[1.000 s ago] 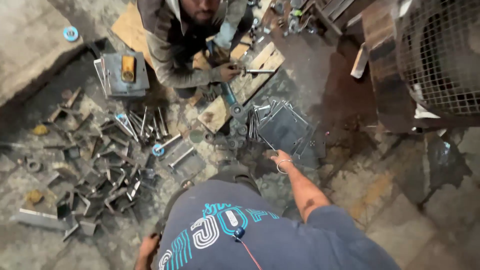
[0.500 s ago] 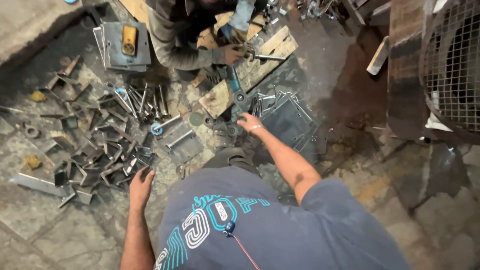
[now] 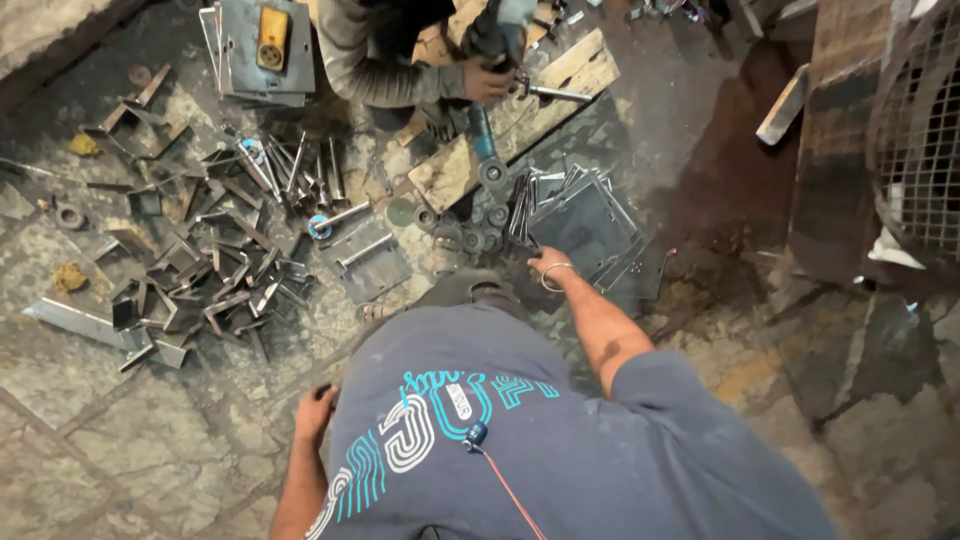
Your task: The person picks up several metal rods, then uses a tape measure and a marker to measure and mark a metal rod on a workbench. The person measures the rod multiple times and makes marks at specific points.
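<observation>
My right hand [image 3: 541, 259], a thin bangle on its wrist, reaches forward and touches the near edge of a stack of dark square metal plates [image 3: 590, 222] lying on the floor. Its fingers are mostly hidden, so a grip cannot be made out. My left hand [image 3: 314, 408] hangs low beside my blue printed shirt [image 3: 560, 440] and holds nothing, its fingers loosely bent. Several small round metal discs [image 3: 470, 238] lie just left of the plates.
Another person [image 3: 380, 60] crouches opposite, holding a power tool [image 3: 490, 45] over a wooden plank [image 3: 540, 95]. A heap of metal angle pieces [image 3: 215, 275] covers the floor at left. Grey plates with a yellow part [image 3: 262, 45] sit top left; a wire cage [image 3: 920, 150] stands right.
My right hand has stayed at the plate stack, shifting slightly along its near edge. My left hand has drawn back from the angle pieces toward my side.
</observation>
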